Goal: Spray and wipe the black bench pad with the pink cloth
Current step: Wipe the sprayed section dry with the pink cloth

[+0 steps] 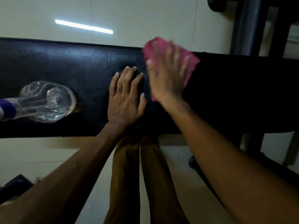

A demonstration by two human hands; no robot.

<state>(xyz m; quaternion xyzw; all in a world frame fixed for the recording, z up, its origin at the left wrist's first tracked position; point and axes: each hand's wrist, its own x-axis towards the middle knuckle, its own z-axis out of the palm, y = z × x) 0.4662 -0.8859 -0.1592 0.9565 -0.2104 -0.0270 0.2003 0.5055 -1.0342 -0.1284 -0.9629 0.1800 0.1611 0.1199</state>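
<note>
While our left hand [125, 97] rests flat on the black padded leather bench pad [64, 65], our right hand [166, 78], fingers spread, presses the crumpled pink cloth [155, 46] beneath it near the far edge

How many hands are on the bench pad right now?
2. The left hand rests flat on the black bench pad near its middle; the right hand presses the pink cloth just beside it.

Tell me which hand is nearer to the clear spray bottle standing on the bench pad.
Left. The left hand rests flat on the black bench pad, just right of the spray bottle. The right hand presses the pink cloth farther right.
</note>
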